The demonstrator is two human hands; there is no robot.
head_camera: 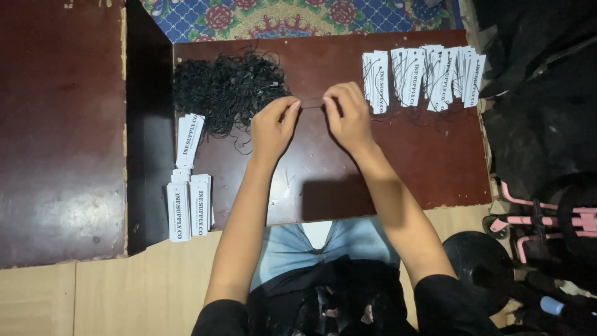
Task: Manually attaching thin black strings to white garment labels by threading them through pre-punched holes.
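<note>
Currently my left hand (272, 126) and right hand (347, 115) are raised over the middle of the dark red board (385, 180), fingertips pinched shut on the two ends of a thin black string (311, 103) stretched between them. A heap of black strings (224, 90) lies at the board's far left corner. Strung white tags (423, 74) line its far right edge. Plain white tags (188, 199) sit stacked off its left edge.
</note>
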